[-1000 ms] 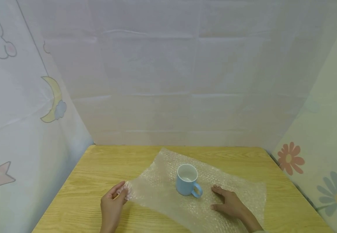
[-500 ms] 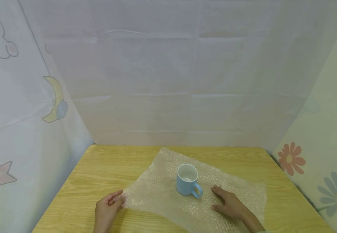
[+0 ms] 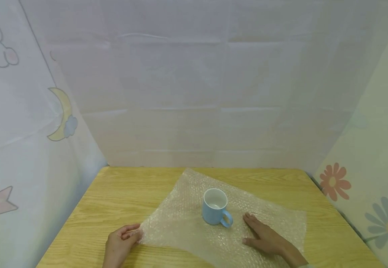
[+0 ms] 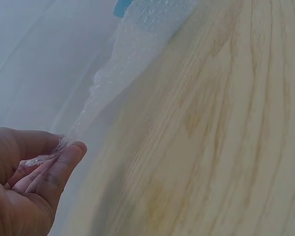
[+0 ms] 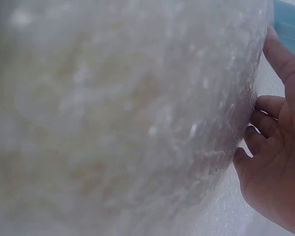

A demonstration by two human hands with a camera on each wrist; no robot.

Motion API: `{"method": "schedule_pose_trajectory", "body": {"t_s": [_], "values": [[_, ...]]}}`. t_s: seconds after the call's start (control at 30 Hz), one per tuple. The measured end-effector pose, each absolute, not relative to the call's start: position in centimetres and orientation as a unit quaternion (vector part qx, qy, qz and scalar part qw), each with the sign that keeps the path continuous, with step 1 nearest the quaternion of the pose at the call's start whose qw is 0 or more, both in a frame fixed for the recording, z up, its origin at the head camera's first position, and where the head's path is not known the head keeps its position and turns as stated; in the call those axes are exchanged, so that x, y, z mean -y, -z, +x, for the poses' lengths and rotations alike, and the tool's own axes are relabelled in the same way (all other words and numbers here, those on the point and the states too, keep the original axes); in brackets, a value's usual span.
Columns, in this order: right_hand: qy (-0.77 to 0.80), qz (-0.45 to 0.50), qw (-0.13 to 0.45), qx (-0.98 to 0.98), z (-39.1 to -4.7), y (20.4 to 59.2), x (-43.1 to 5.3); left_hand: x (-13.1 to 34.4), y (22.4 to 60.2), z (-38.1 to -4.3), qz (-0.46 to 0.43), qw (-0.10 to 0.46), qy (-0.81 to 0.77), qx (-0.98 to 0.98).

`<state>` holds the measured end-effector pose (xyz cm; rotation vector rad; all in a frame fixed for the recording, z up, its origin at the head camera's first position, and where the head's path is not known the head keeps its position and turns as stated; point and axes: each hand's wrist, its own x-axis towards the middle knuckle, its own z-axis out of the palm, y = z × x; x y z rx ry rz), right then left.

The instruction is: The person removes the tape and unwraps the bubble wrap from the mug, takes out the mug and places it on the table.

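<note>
A light blue mug point(image 3: 210, 213) with a white inside stands upright on a sheet of clear bubble wrap point(image 3: 180, 219), its handle toward the right front. My left hand point(image 3: 119, 243) pinches the sheet's left corner between thumb and fingers; the left wrist view shows the bubble wrap point(image 4: 132, 59) stretching up from that pinch. To the right of the mug, my right hand point(image 3: 264, 238) rests on the sheet with its fingers extended. In the right wrist view the bubble wrap point(image 5: 137, 118) fills most of the frame, beside the right hand point(image 5: 280, 142).
Beneath the sheet is a wood-grain table point(image 3: 127, 193). A pale cloth backdrop point(image 3: 194, 93) hangs behind its far edge, and printed cloths with a moon point(image 3: 61, 113) and flowers point(image 3: 334, 182) flank it left and right.
My left hand has drawn the bubble wrap's corner left and toward me, and the sheet's left side lies straighter. The mug and the right hand have stayed in place.
</note>
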<state>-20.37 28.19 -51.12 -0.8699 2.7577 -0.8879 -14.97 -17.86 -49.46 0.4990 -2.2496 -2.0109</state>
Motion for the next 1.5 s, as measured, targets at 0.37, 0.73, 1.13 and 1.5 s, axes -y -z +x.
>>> {"method": "schedule_pose_trajectory", "body": {"t_s": [0.37,0.73,1.13,1.5], "values": [[0.287,-0.282,0.085,-0.911,-20.4,51.0,-28.5,18.4,49.8,-14.8,0.157,0.028,0.622,0.767],[0.283,-0.280,0.077,-0.914,-20.9,51.0,-28.6,18.9,50.0,-14.7,0.132,0.027,0.556,0.821],[0.360,-0.247,-0.012,-0.899,-21.1,50.9,-28.3,18.5,48.6,-15.3,0.091,0.064,0.482,0.869],[0.472,-0.158,-0.094,-0.862,-21.4,48.5,-26.0,17.3,45.8,-16.9,-0.013,0.147,0.444,0.884]]}}
